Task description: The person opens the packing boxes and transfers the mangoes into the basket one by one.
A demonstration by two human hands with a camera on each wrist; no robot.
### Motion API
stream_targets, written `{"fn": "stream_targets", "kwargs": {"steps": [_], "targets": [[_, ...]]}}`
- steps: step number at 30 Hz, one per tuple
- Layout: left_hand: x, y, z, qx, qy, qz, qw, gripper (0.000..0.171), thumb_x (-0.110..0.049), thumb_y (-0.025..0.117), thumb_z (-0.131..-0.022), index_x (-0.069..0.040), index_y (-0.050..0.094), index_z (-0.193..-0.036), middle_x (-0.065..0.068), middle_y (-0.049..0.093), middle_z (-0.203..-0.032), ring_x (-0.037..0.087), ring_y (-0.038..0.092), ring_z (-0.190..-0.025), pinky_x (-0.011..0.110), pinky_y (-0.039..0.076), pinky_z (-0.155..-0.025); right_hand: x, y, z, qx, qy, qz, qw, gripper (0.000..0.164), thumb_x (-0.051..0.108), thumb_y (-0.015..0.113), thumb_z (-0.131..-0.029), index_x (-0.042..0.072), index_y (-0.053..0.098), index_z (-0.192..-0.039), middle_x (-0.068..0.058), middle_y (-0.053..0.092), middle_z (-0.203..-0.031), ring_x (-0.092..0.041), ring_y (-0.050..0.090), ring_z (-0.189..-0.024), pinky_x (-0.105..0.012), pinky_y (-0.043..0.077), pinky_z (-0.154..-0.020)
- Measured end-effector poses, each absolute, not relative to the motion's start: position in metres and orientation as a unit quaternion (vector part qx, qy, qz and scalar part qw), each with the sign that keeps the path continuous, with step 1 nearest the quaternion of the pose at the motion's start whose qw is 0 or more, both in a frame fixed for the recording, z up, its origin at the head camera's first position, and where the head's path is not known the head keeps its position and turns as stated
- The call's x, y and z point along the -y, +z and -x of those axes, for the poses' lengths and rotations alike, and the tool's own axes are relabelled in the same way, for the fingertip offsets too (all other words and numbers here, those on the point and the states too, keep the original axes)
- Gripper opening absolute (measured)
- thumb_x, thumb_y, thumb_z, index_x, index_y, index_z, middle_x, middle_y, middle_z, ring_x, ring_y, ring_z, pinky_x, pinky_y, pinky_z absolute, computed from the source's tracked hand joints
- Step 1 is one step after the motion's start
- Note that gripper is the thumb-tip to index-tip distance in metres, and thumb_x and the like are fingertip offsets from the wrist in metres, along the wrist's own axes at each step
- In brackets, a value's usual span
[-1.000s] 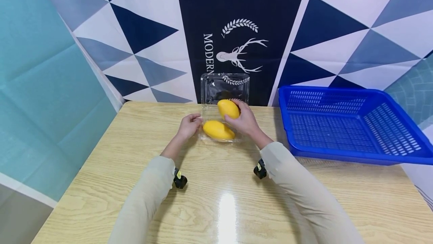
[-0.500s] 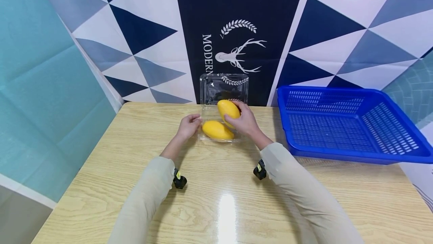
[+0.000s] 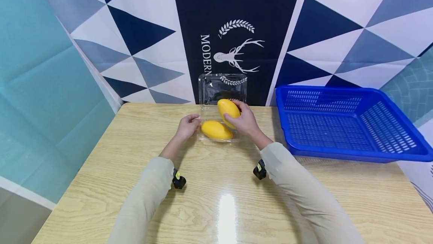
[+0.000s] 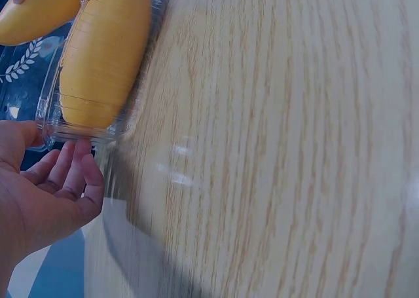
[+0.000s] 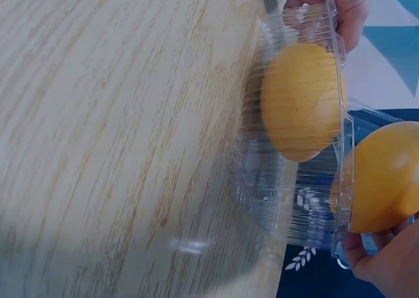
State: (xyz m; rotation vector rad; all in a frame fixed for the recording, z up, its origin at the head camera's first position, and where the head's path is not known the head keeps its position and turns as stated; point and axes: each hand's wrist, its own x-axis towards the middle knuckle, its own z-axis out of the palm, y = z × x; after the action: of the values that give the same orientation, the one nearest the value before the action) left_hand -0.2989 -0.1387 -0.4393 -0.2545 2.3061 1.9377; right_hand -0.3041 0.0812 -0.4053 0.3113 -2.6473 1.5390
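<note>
A clear plastic clamshell box point(image 3: 207, 113) stands at the table's back edge, its lid point(image 3: 210, 90) raised against the wall cloth. One yellow mango point(image 3: 217, 130) lies lengthwise along the front of the box. My right hand point(image 3: 246, 122) grips a second mango point(image 3: 228, 110), thumb on its near side, over the back right part of the box. Seen from the right wrist, this mango point(image 5: 387, 179) overlaps the box's rim. On the other side, my left hand point(image 3: 187, 127) pinches the box's left edge; the left wrist view shows the thumb and fingertips point(image 4: 81, 145) at its rim.
A large blue plastic basket point(image 3: 338, 133) with slotted sides stands to the right on the wooden table point(image 3: 209, 184). Behind the table hangs a patterned cloth point(image 3: 152, 37) with a deer print. Teal cloth point(image 3: 50, 86) covers the left side.
The mango in my right hand has tipped a little steeper, its lower end nearer the other mango. Both hands stay nearly in place; the head view has shifted slightly.
</note>
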Motion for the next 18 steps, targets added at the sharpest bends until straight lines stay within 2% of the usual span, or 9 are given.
{"fn": "stream_targets", "kwargs": {"steps": [5, 10, 18], "targets": [[0.1389, -0.4391, 0.2985, -0.76, 0.642, 0.082, 0.063, 0.041, -0.012, 0.049, -0.096, 0.001, 0.046, -0.135, 0.021, 0.055, -0.115, 0.007, 0.043, -0.059, 0.017, 0.035, -0.048, -0.0817, -0.4053, 0.3031, 0.852, 0.513, -0.096, 0.031, 0.063, 0.029, 0.07, -0.08, 0.008, 0.045, -0.134, -0.012, 0.05, -0.132, -0.028, 0.052, -0.112, -0.042, 0.046, -0.098], [0.1375, -0.4388, 0.2978, -0.768, 0.632, 0.083, 0.054, 0.04, -0.013, 0.05, -0.095, 0.001, 0.047, -0.133, 0.014, 0.056, -0.106, 0.008, 0.045, -0.062, 0.016, 0.037, -0.049, -0.0817, -0.4052, 0.302, 0.848, 0.521, -0.091, 0.023, 0.065, 0.028, 0.07, -0.081, 0.007, 0.043, -0.135, -0.012, 0.049, -0.134, -0.028, 0.051, -0.114, -0.042, 0.045, -0.099], [0.137, -0.4379, 0.2966, -0.772, 0.628, 0.086, 0.053, 0.04, -0.013, 0.05, -0.096, 0.0, 0.048, -0.133, 0.015, 0.056, -0.11, 0.007, 0.046, -0.064, 0.016, 0.039, -0.051, -0.0821, -0.4034, 0.3, 0.849, 0.52, -0.087, 0.012, 0.068, 0.029, 0.07, -0.081, 0.007, 0.04, -0.138, -0.012, 0.048, -0.136, -0.029, 0.05, -0.116, -0.042, 0.044, -0.1]]}}
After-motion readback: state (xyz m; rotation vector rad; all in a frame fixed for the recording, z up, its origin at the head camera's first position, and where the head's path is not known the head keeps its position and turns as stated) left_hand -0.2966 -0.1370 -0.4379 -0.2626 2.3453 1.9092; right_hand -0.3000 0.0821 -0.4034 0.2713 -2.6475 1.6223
